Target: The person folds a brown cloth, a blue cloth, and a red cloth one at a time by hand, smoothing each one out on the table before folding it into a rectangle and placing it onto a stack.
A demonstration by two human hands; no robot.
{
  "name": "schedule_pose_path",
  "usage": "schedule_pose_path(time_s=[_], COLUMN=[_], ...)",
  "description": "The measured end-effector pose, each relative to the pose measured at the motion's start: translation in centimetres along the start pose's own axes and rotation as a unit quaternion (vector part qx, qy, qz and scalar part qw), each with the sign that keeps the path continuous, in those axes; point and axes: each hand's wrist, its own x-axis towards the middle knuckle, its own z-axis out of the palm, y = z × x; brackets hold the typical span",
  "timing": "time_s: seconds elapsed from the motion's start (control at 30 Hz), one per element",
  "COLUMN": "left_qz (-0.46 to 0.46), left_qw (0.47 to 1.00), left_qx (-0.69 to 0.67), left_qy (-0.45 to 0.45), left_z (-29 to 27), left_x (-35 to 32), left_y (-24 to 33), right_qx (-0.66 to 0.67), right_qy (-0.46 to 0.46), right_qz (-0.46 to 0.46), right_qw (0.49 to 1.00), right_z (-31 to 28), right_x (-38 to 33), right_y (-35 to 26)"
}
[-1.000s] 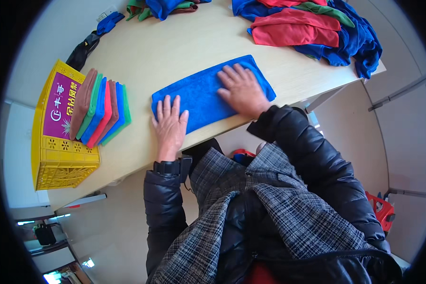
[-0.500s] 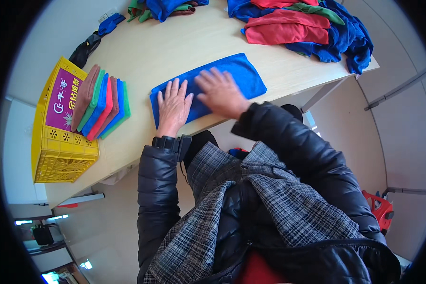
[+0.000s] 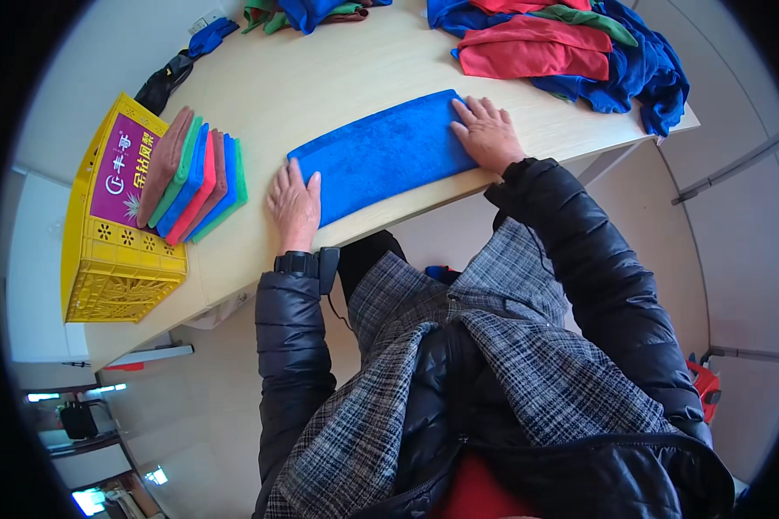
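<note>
A blue towel [image 3: 385, 156], folded into a long flat rectangle, lies along the near edge of the table in front of me. At its left end rests my left hand [image 3: 295, 206], fingers extended, thumb touching the cloth's short edge. My right hand [image 3: 488, 134] is at the opposite end, fingers stretched out flat on the table and the thumb side against the towel's edge. Neither hand grasps the cloth. To the left, a row of folded towels [image 3: 201, 183] in brown, green, blue and red leans against a yellow plastic crate [image 3: 125, 268].
A loose heap of blue, red and green towels [image 3: 537, 52] covers the far right of the table [image 3: 320, 95]. Another pile of cloths [image 3: 307, 13] is at the far edge. A black and blue item [image 3: 166, 82] lies behind the crate. A red object [image 3: 706, 387] stands low at right.
My right hand has moved from the towel's middle to its right end. My left hand has slid left off its top to the left edge. The towel now lies fully uncovered.
</note>
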Motion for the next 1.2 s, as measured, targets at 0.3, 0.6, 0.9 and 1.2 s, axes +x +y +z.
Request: schedule_pose_path(time_s=[0.3,0.6,0.9,1.2], left_qz=[-0.137,0.255,-0.079,0.155], left_qw=[0.987,0.905,0.663,0.941], left_qx=[-0.077,-0.303,-0.714,-0.272], left_qy=[-0.019,-0.153,-0.210,-0.129], left_z=[-1.6,-1.1,1.6,5.2], left_x=[0.4,2.4,1.6,5.0], left_y=[0.0,-5.4,-13.1,-18.6], right_qx=[0.009,0.077,0.140,0.155], right_qy=[0.039,0.102,0.024,0.010], right_qz=[-0.109,-0.100,-0.104,-0.111], right_qw=[0.993,0.987,0.984,0.982], right_z=[-1.2,3.1,1.4,1.4], right_x=[-1.4,-1.3,-1.8,-1.4], right_y=[-9.0,-9.3,-14.5,-13.8])
